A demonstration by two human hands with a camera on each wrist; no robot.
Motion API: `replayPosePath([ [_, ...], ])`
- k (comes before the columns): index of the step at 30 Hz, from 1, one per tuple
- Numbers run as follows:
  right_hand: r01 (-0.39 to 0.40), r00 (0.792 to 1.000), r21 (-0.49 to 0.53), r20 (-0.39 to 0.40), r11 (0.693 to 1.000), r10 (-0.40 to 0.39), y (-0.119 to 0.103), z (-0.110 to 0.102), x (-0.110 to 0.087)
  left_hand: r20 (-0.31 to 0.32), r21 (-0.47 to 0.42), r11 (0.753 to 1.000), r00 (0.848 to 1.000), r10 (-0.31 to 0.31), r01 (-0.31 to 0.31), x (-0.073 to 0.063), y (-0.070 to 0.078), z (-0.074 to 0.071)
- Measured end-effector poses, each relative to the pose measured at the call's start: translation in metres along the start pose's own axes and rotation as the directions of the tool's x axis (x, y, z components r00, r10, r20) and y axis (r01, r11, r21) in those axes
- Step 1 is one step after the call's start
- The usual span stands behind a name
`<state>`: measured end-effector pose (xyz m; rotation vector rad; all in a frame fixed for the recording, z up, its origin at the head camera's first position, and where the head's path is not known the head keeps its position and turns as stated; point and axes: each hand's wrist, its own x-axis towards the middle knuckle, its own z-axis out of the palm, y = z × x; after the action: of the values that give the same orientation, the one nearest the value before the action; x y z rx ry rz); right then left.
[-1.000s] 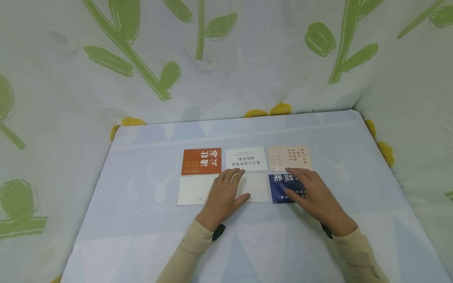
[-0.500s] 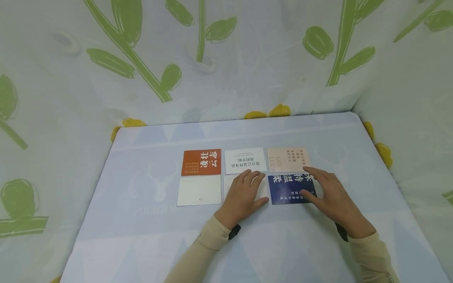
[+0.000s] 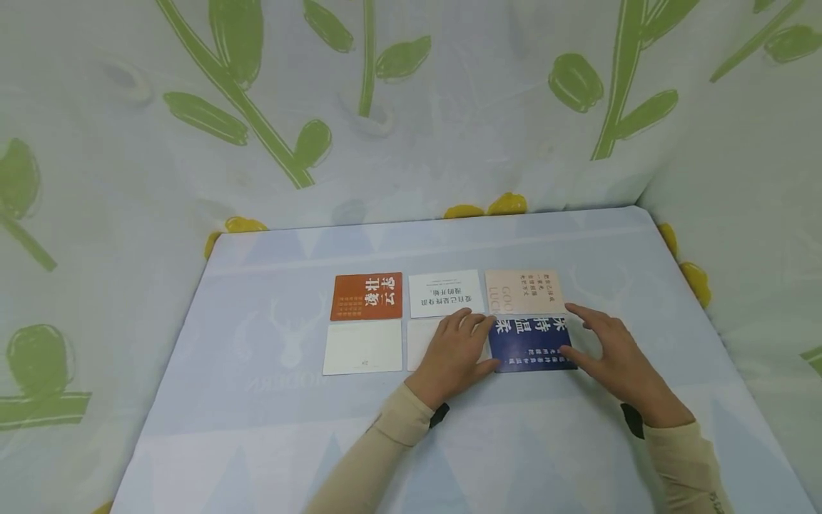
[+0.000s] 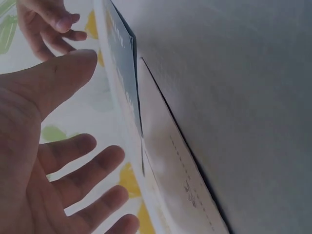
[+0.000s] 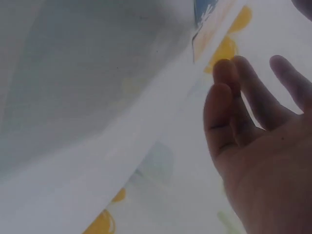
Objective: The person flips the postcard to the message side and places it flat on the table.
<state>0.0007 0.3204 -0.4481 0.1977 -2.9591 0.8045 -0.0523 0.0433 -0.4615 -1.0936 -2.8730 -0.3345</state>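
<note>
Two rows of cards lie flat on the table. At the front right is a dark blue card (image 3: 533, 350) with white characters, between my two hands. My left hand (image 3: 454, 353) hovers over a plain pale card (image 3: 417, 341) and hides much of it; its fingers are relaxed and spread, fingertips near the blue card's left edge. Just off the blue card's right edge is my right hand (image 3: 616, 360), fingers loosely bent, thumb tip at that edge. In the left wrist view the palm (image 4: 29, 156) holds nothing. The right wrist view shows bare fingers (image 5: 253, 97) as well.
Behind stand an orange card (image 3: 366, 296), a white card with black print (image 3: 445, 293) and a pink card (image 3: 523, 291) in a row. A cream card (image 3: 362, 348) lies at front left. The table (image 3: 225, 385) has a pale blue patterned cloth, with leaf-print fabric walls around it.
Both hands have moved to the right. The left hand uncovered the cream card and came over beside the blue card; the right hand drew off the blue card, which now shows nearly whole.
</note>
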Motion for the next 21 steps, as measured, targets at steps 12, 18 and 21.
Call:
replayPosePath([
  [12, -0.042, 0.994, -0.026, 0.102, 0.999, 0.044, 0.006, 0.001, -0.001, 0.085, 0.023, 1.000, 0.996, 0.018, -0.020, 0.011, 0.009, 0.004],
  [18, -0.076, 0.985, -0.064, 0.150, 0.995, 0.085, 0.007, 0.003, 0.002, 0.116, 0.044, 0.999, 0.993, 0.009, -0.014, 0.015, 0.012, 0.008],
  [21, -0.093, 0.979, -0.084, 0.172, 0.992, 0.107, 0.007, 0.004, 0.005, 0.121, 0.055, 0.998, 0.993, 0.001, -0.008, 0.015, 0.012, 0.009],
])
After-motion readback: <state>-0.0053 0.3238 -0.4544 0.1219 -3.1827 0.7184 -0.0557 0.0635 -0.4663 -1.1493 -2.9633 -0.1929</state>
